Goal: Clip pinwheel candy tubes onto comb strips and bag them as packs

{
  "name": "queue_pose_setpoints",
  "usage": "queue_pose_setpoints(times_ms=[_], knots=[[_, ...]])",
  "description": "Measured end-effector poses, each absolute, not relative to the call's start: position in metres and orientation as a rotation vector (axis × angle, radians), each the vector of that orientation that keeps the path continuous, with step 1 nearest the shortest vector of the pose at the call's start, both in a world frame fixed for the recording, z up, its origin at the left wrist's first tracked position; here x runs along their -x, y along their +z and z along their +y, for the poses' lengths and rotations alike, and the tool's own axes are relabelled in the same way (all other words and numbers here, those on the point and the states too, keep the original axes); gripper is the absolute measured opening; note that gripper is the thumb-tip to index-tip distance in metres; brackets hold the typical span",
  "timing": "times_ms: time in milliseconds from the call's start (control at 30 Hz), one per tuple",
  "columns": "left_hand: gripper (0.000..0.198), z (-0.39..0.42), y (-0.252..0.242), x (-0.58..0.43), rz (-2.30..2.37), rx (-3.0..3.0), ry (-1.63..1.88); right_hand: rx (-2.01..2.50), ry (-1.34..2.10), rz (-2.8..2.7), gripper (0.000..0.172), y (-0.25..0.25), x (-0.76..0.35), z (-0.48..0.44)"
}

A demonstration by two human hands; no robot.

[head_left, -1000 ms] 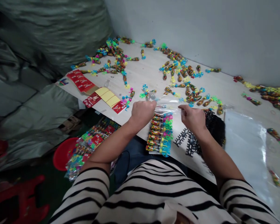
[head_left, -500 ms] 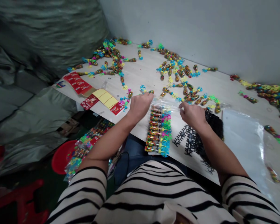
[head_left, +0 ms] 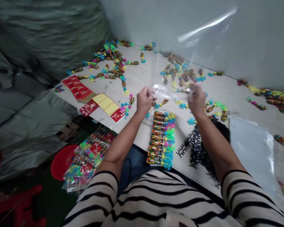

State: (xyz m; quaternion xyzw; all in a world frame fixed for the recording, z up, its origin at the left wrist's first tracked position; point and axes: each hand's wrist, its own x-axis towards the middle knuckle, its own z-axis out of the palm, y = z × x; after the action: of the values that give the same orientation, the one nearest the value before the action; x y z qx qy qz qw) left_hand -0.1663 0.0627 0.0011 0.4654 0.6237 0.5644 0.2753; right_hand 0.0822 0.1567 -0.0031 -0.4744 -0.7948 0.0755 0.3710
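Between my two raised hands a clear plastic bag (head_left: 164, 91) is stretched, its far end flung up against the wall. My left hand (head_left: 144, 99) pinches one corner of its near edge. My right hand (head_left: 197, 96), blurred by motion, grips the opposite corner. Below them, near the table's front edge, lies a row of small candy-filled bottles (head_left: 158, 137) with colourful pinwheel-like tops, set side by side. Black toothed plastic strips (head_left: 194, 148) are heaped under my right forearm.
Loose candy bottles (head_left: 115, 63) lie scattered along the back of the table (head_left: 144, 75). Red and yellow printed cards (head_left: 106, 104) rest at left, flat clear bags (head_left: 251, 151) at right. Filled packs (head_left: 90, 157) lie over a red basin (head_left: 59, 162) below the table.
Both hands have lifted and spread slightly apart, raising the clear bag off the row of bottles. The bag's loose end has swung up and away from me.
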Motion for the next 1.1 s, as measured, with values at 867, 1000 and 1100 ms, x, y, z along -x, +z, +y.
queue_pose_setpoints(times_ms=[867, 1000, 1100], knots=[[0.022, 0.065, -0.124, 0.154, 1.772, -1.047, 1.278, 1.433, 1.540, -1.576, 0.034, -0.099, -0.047, 0.150], [0.017, 0.060, -0.132, 0.146, 1.651, -0.770, 1.367, 1.334, 1.562, -1.612, 0.034, -0.099, -0.058, 0.147], [0.019, 0.059, -0.133, 0.143, 1.601, -0.656, 1.401, 1.285, 1.644, -1.623, 0.033, -0.098, -0.064, 0.144]])
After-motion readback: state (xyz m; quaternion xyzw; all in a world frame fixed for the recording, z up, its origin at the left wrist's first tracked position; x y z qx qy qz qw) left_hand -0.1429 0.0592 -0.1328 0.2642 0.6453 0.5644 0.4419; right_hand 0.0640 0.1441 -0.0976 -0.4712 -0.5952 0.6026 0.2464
